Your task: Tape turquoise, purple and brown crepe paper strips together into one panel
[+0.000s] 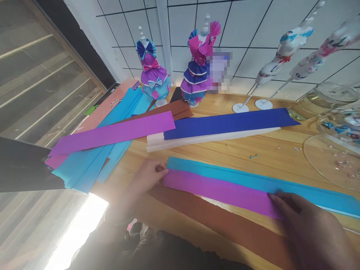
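A purple paper strip [218, 190] stretches between my two hands. My left hand [153, 173] pinches its far left corner between thumb and fingertips. Its right end lies under my right hand [309, 221], whose thumb and fingers close on the edge; part of that end is hidden by the hand. Just beyond the purple strip, and touching or overlapped by it, lies a light blue strip [239, 176]. Nearer to me a brown strip [225, 223] rests on the wooden table [219, 152], with its right end beneath my right forearm.
Further back lie a dark blue strip [227, 123], white sheets [197, 142], another purple strip [118, 129] and stacked light blue strips [87, 168]. Two small dressed mannequins [154, 75] stand by the tiled wall, with undressed ones [274, 65] on stands. Clear round dishes [332, 161] hold small bits at right.
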Tool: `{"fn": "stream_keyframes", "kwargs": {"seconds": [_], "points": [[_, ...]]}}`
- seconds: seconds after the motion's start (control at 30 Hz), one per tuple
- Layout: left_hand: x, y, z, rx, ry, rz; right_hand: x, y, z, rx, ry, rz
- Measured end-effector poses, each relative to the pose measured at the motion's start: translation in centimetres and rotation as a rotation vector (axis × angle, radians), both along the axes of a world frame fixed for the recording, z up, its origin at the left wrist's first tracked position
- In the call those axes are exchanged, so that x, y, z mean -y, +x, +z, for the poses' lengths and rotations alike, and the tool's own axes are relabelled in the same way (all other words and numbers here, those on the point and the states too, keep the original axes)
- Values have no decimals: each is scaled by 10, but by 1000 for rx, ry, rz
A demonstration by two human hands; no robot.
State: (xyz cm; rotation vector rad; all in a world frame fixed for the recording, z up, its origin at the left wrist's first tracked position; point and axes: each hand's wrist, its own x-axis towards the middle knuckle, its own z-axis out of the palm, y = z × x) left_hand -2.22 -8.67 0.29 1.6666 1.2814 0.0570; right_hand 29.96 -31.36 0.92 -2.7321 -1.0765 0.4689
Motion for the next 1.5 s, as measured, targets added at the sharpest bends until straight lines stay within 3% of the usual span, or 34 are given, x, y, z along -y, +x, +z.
{"fn": "stream_keyframes", "kwargs": {"seconds": [0.13,0.33,0.5,0.63,0.77,0.83,0.93,1.0,1.13,1.27,1.5], "points": [[2,-3,6,30,-3,-5,-3,-1,4,-151,-91,-66],[4,-2,6,-38,28,-3,-3,5,1,-143,-70,-34],[1,0,1,-80,166,-50,2,10,-10,-115,20,14],[1,0,8,-155,221,-72,3,11,-12,-78,49,26],[17,10,17,-278,465,-50,1,6,-5,-72,97,93],[32,19,14,-222,659,-183,0,3,0,-65,104,101],[54,32,2,-98,886,-528,0,0,4,-58,89,95],[64,36,-8,-101,979,-621,0,0,3,-53,91,105],[67,33,-20,-148,1094,-648,2,8,-7,-46,85,110],[63,25,-23,-167,1143,-676,2,14,-13,-88,65,77],[67,26,-10,-234,1074,-671,5,1,-1,-72,125,71]]}}
